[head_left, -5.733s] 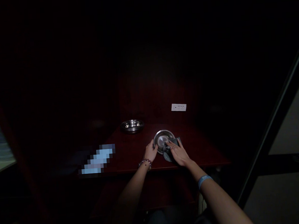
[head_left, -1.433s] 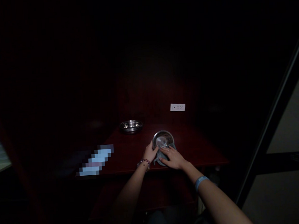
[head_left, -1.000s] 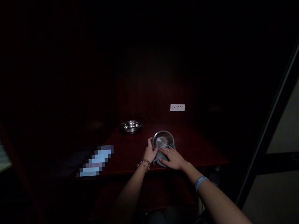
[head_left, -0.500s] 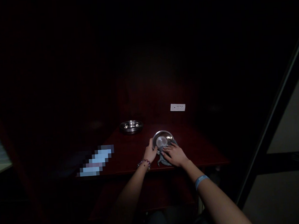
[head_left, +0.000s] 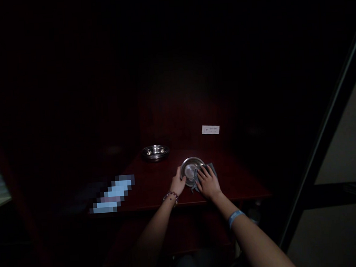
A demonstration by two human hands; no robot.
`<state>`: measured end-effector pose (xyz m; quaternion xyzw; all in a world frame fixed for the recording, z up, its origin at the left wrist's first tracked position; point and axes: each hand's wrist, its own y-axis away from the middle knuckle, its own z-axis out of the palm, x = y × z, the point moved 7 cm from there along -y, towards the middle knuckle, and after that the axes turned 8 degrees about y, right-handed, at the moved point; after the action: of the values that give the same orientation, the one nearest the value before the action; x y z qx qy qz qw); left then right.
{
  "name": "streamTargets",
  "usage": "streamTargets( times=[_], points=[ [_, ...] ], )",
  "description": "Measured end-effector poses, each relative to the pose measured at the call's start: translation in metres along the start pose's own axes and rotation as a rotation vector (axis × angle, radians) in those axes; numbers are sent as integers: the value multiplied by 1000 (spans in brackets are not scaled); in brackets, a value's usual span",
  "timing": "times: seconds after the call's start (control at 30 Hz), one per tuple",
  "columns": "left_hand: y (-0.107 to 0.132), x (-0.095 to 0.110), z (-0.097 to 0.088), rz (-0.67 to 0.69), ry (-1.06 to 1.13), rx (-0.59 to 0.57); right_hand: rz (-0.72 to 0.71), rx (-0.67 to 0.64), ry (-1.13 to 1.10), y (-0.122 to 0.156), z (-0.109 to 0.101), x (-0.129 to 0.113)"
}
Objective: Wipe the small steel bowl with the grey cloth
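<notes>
A small steel bowl (head_left: 190,167) stands tilted toward me near the front of a dark red table (head_left: 236,178). My left hand (head_left: 177,184) grips its left rim, fingers curled round the edge. My right hand (head_left: 208,183) presses a grey cloth (head_left: 211,168) against the bowl's right side and lower rim, fingers bent over the cloth. A beaded bracelet sits on my left wrist, a blue band on my right.
A second steel bowl (head_left: 155,152) rests further back on the left of the table. A white socket plate (head_left: 210,129) is on the dark back panel. A blurred light-blue patch (head_left: 113,193) lies at the table's left. A dark slanted frame (head_left: 327,135) rises on the right.
My right hand with the cloth has slid from the bowl's lower front rim round to its right side. My left hand stays on the left rim. The view shifted slightly.
</notes>
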<state>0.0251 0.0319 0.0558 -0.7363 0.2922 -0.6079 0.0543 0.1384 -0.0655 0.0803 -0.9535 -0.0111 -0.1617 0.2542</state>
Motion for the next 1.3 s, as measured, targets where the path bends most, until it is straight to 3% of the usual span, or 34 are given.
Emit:
streamTargets(
  times=[0.37,0.63,1.0,1.3],
  points=[
    [5,4,2,-47,-54,-33,41,-8,-52,4,11,-10],
    [9,11,3,-73,-84,-56,95,-114,-169,2,20,-13],
    [7,3,5,-113,-276,-116,-89,-196,-496,9,9,-16],
    [2,-11,4,-105,-275,-96,-163,-182,-502,10,8,-17]
  ],
)
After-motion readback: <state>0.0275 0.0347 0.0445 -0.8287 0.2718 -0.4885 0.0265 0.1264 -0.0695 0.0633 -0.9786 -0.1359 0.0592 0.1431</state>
